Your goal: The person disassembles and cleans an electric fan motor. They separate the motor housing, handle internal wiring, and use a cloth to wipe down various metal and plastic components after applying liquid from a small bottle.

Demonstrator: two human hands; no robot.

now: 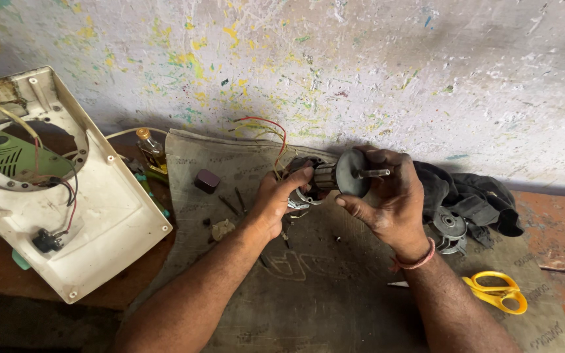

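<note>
Both hands hold a small electric motor (335, 175) above a brown cardboard sheet (335, 294). My right hand (393, 202) grips its dark round end, where a metal shaft sticks out to the right. My left hand (274, 201) holds the other end, where the metal windings and housing sit. Red, yellow and green wires (271, 131) rise from the motor toward the wall. A pink band circles my right wrist.
A white plastic appliance housing (99, 229) with a round opening and wires leans at the left. Nearby lie a small oil bottle (152, 149), a dark cap (207, 180), screws, a metal pulley (449, 225), a dark cloth (475, 196) and yellow scissors (499, 291). A paint-spattered wall stands behind.
</note>
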